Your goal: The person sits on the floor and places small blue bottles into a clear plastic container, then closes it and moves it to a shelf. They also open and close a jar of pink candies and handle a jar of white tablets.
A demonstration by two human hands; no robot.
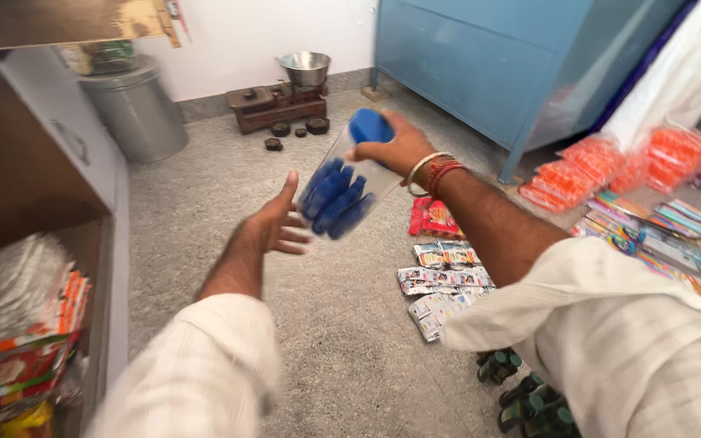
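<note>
The clear jar (342,182) is a see-through plastic container with a solid blue lid at its top end, and it is packed with dark blue, rounded, finger-shaped pieces that crowd its lower half; motion blurs their outlines, so their exact kind cannot be told. It hangs in the air above the speckled grey floor (342,341), tilted, with the lid toward the far right and the base toward the near left. The right hand (395,148) is closed around the lid end, fingers wrapped over the blue cap, with bangles and red thread at the wrist. The left hand (279,223) is spread wide with the palm turned toward the jar's base, just beside it; whether it touches cannot be told. Both arms wear pale, loose sleeves. On the floor to the right of the jar lie flat packets in rows (444,280), with a red packet (436,219) at their far end, and farther right are stacks of orange packets (602,166) and striped colourful packs (659,231). Near the right sleeve stand small dark bottles with green caps (525,397). Far across the floor sits a balance scale with a metal bowl (285,97), small dark weights (294,130) before it, a round metal bin (135,109) to its left and a blue cabinet (496,65) to its right. At the near left, a shelf (18,324) holds wrapped goods.
</note>
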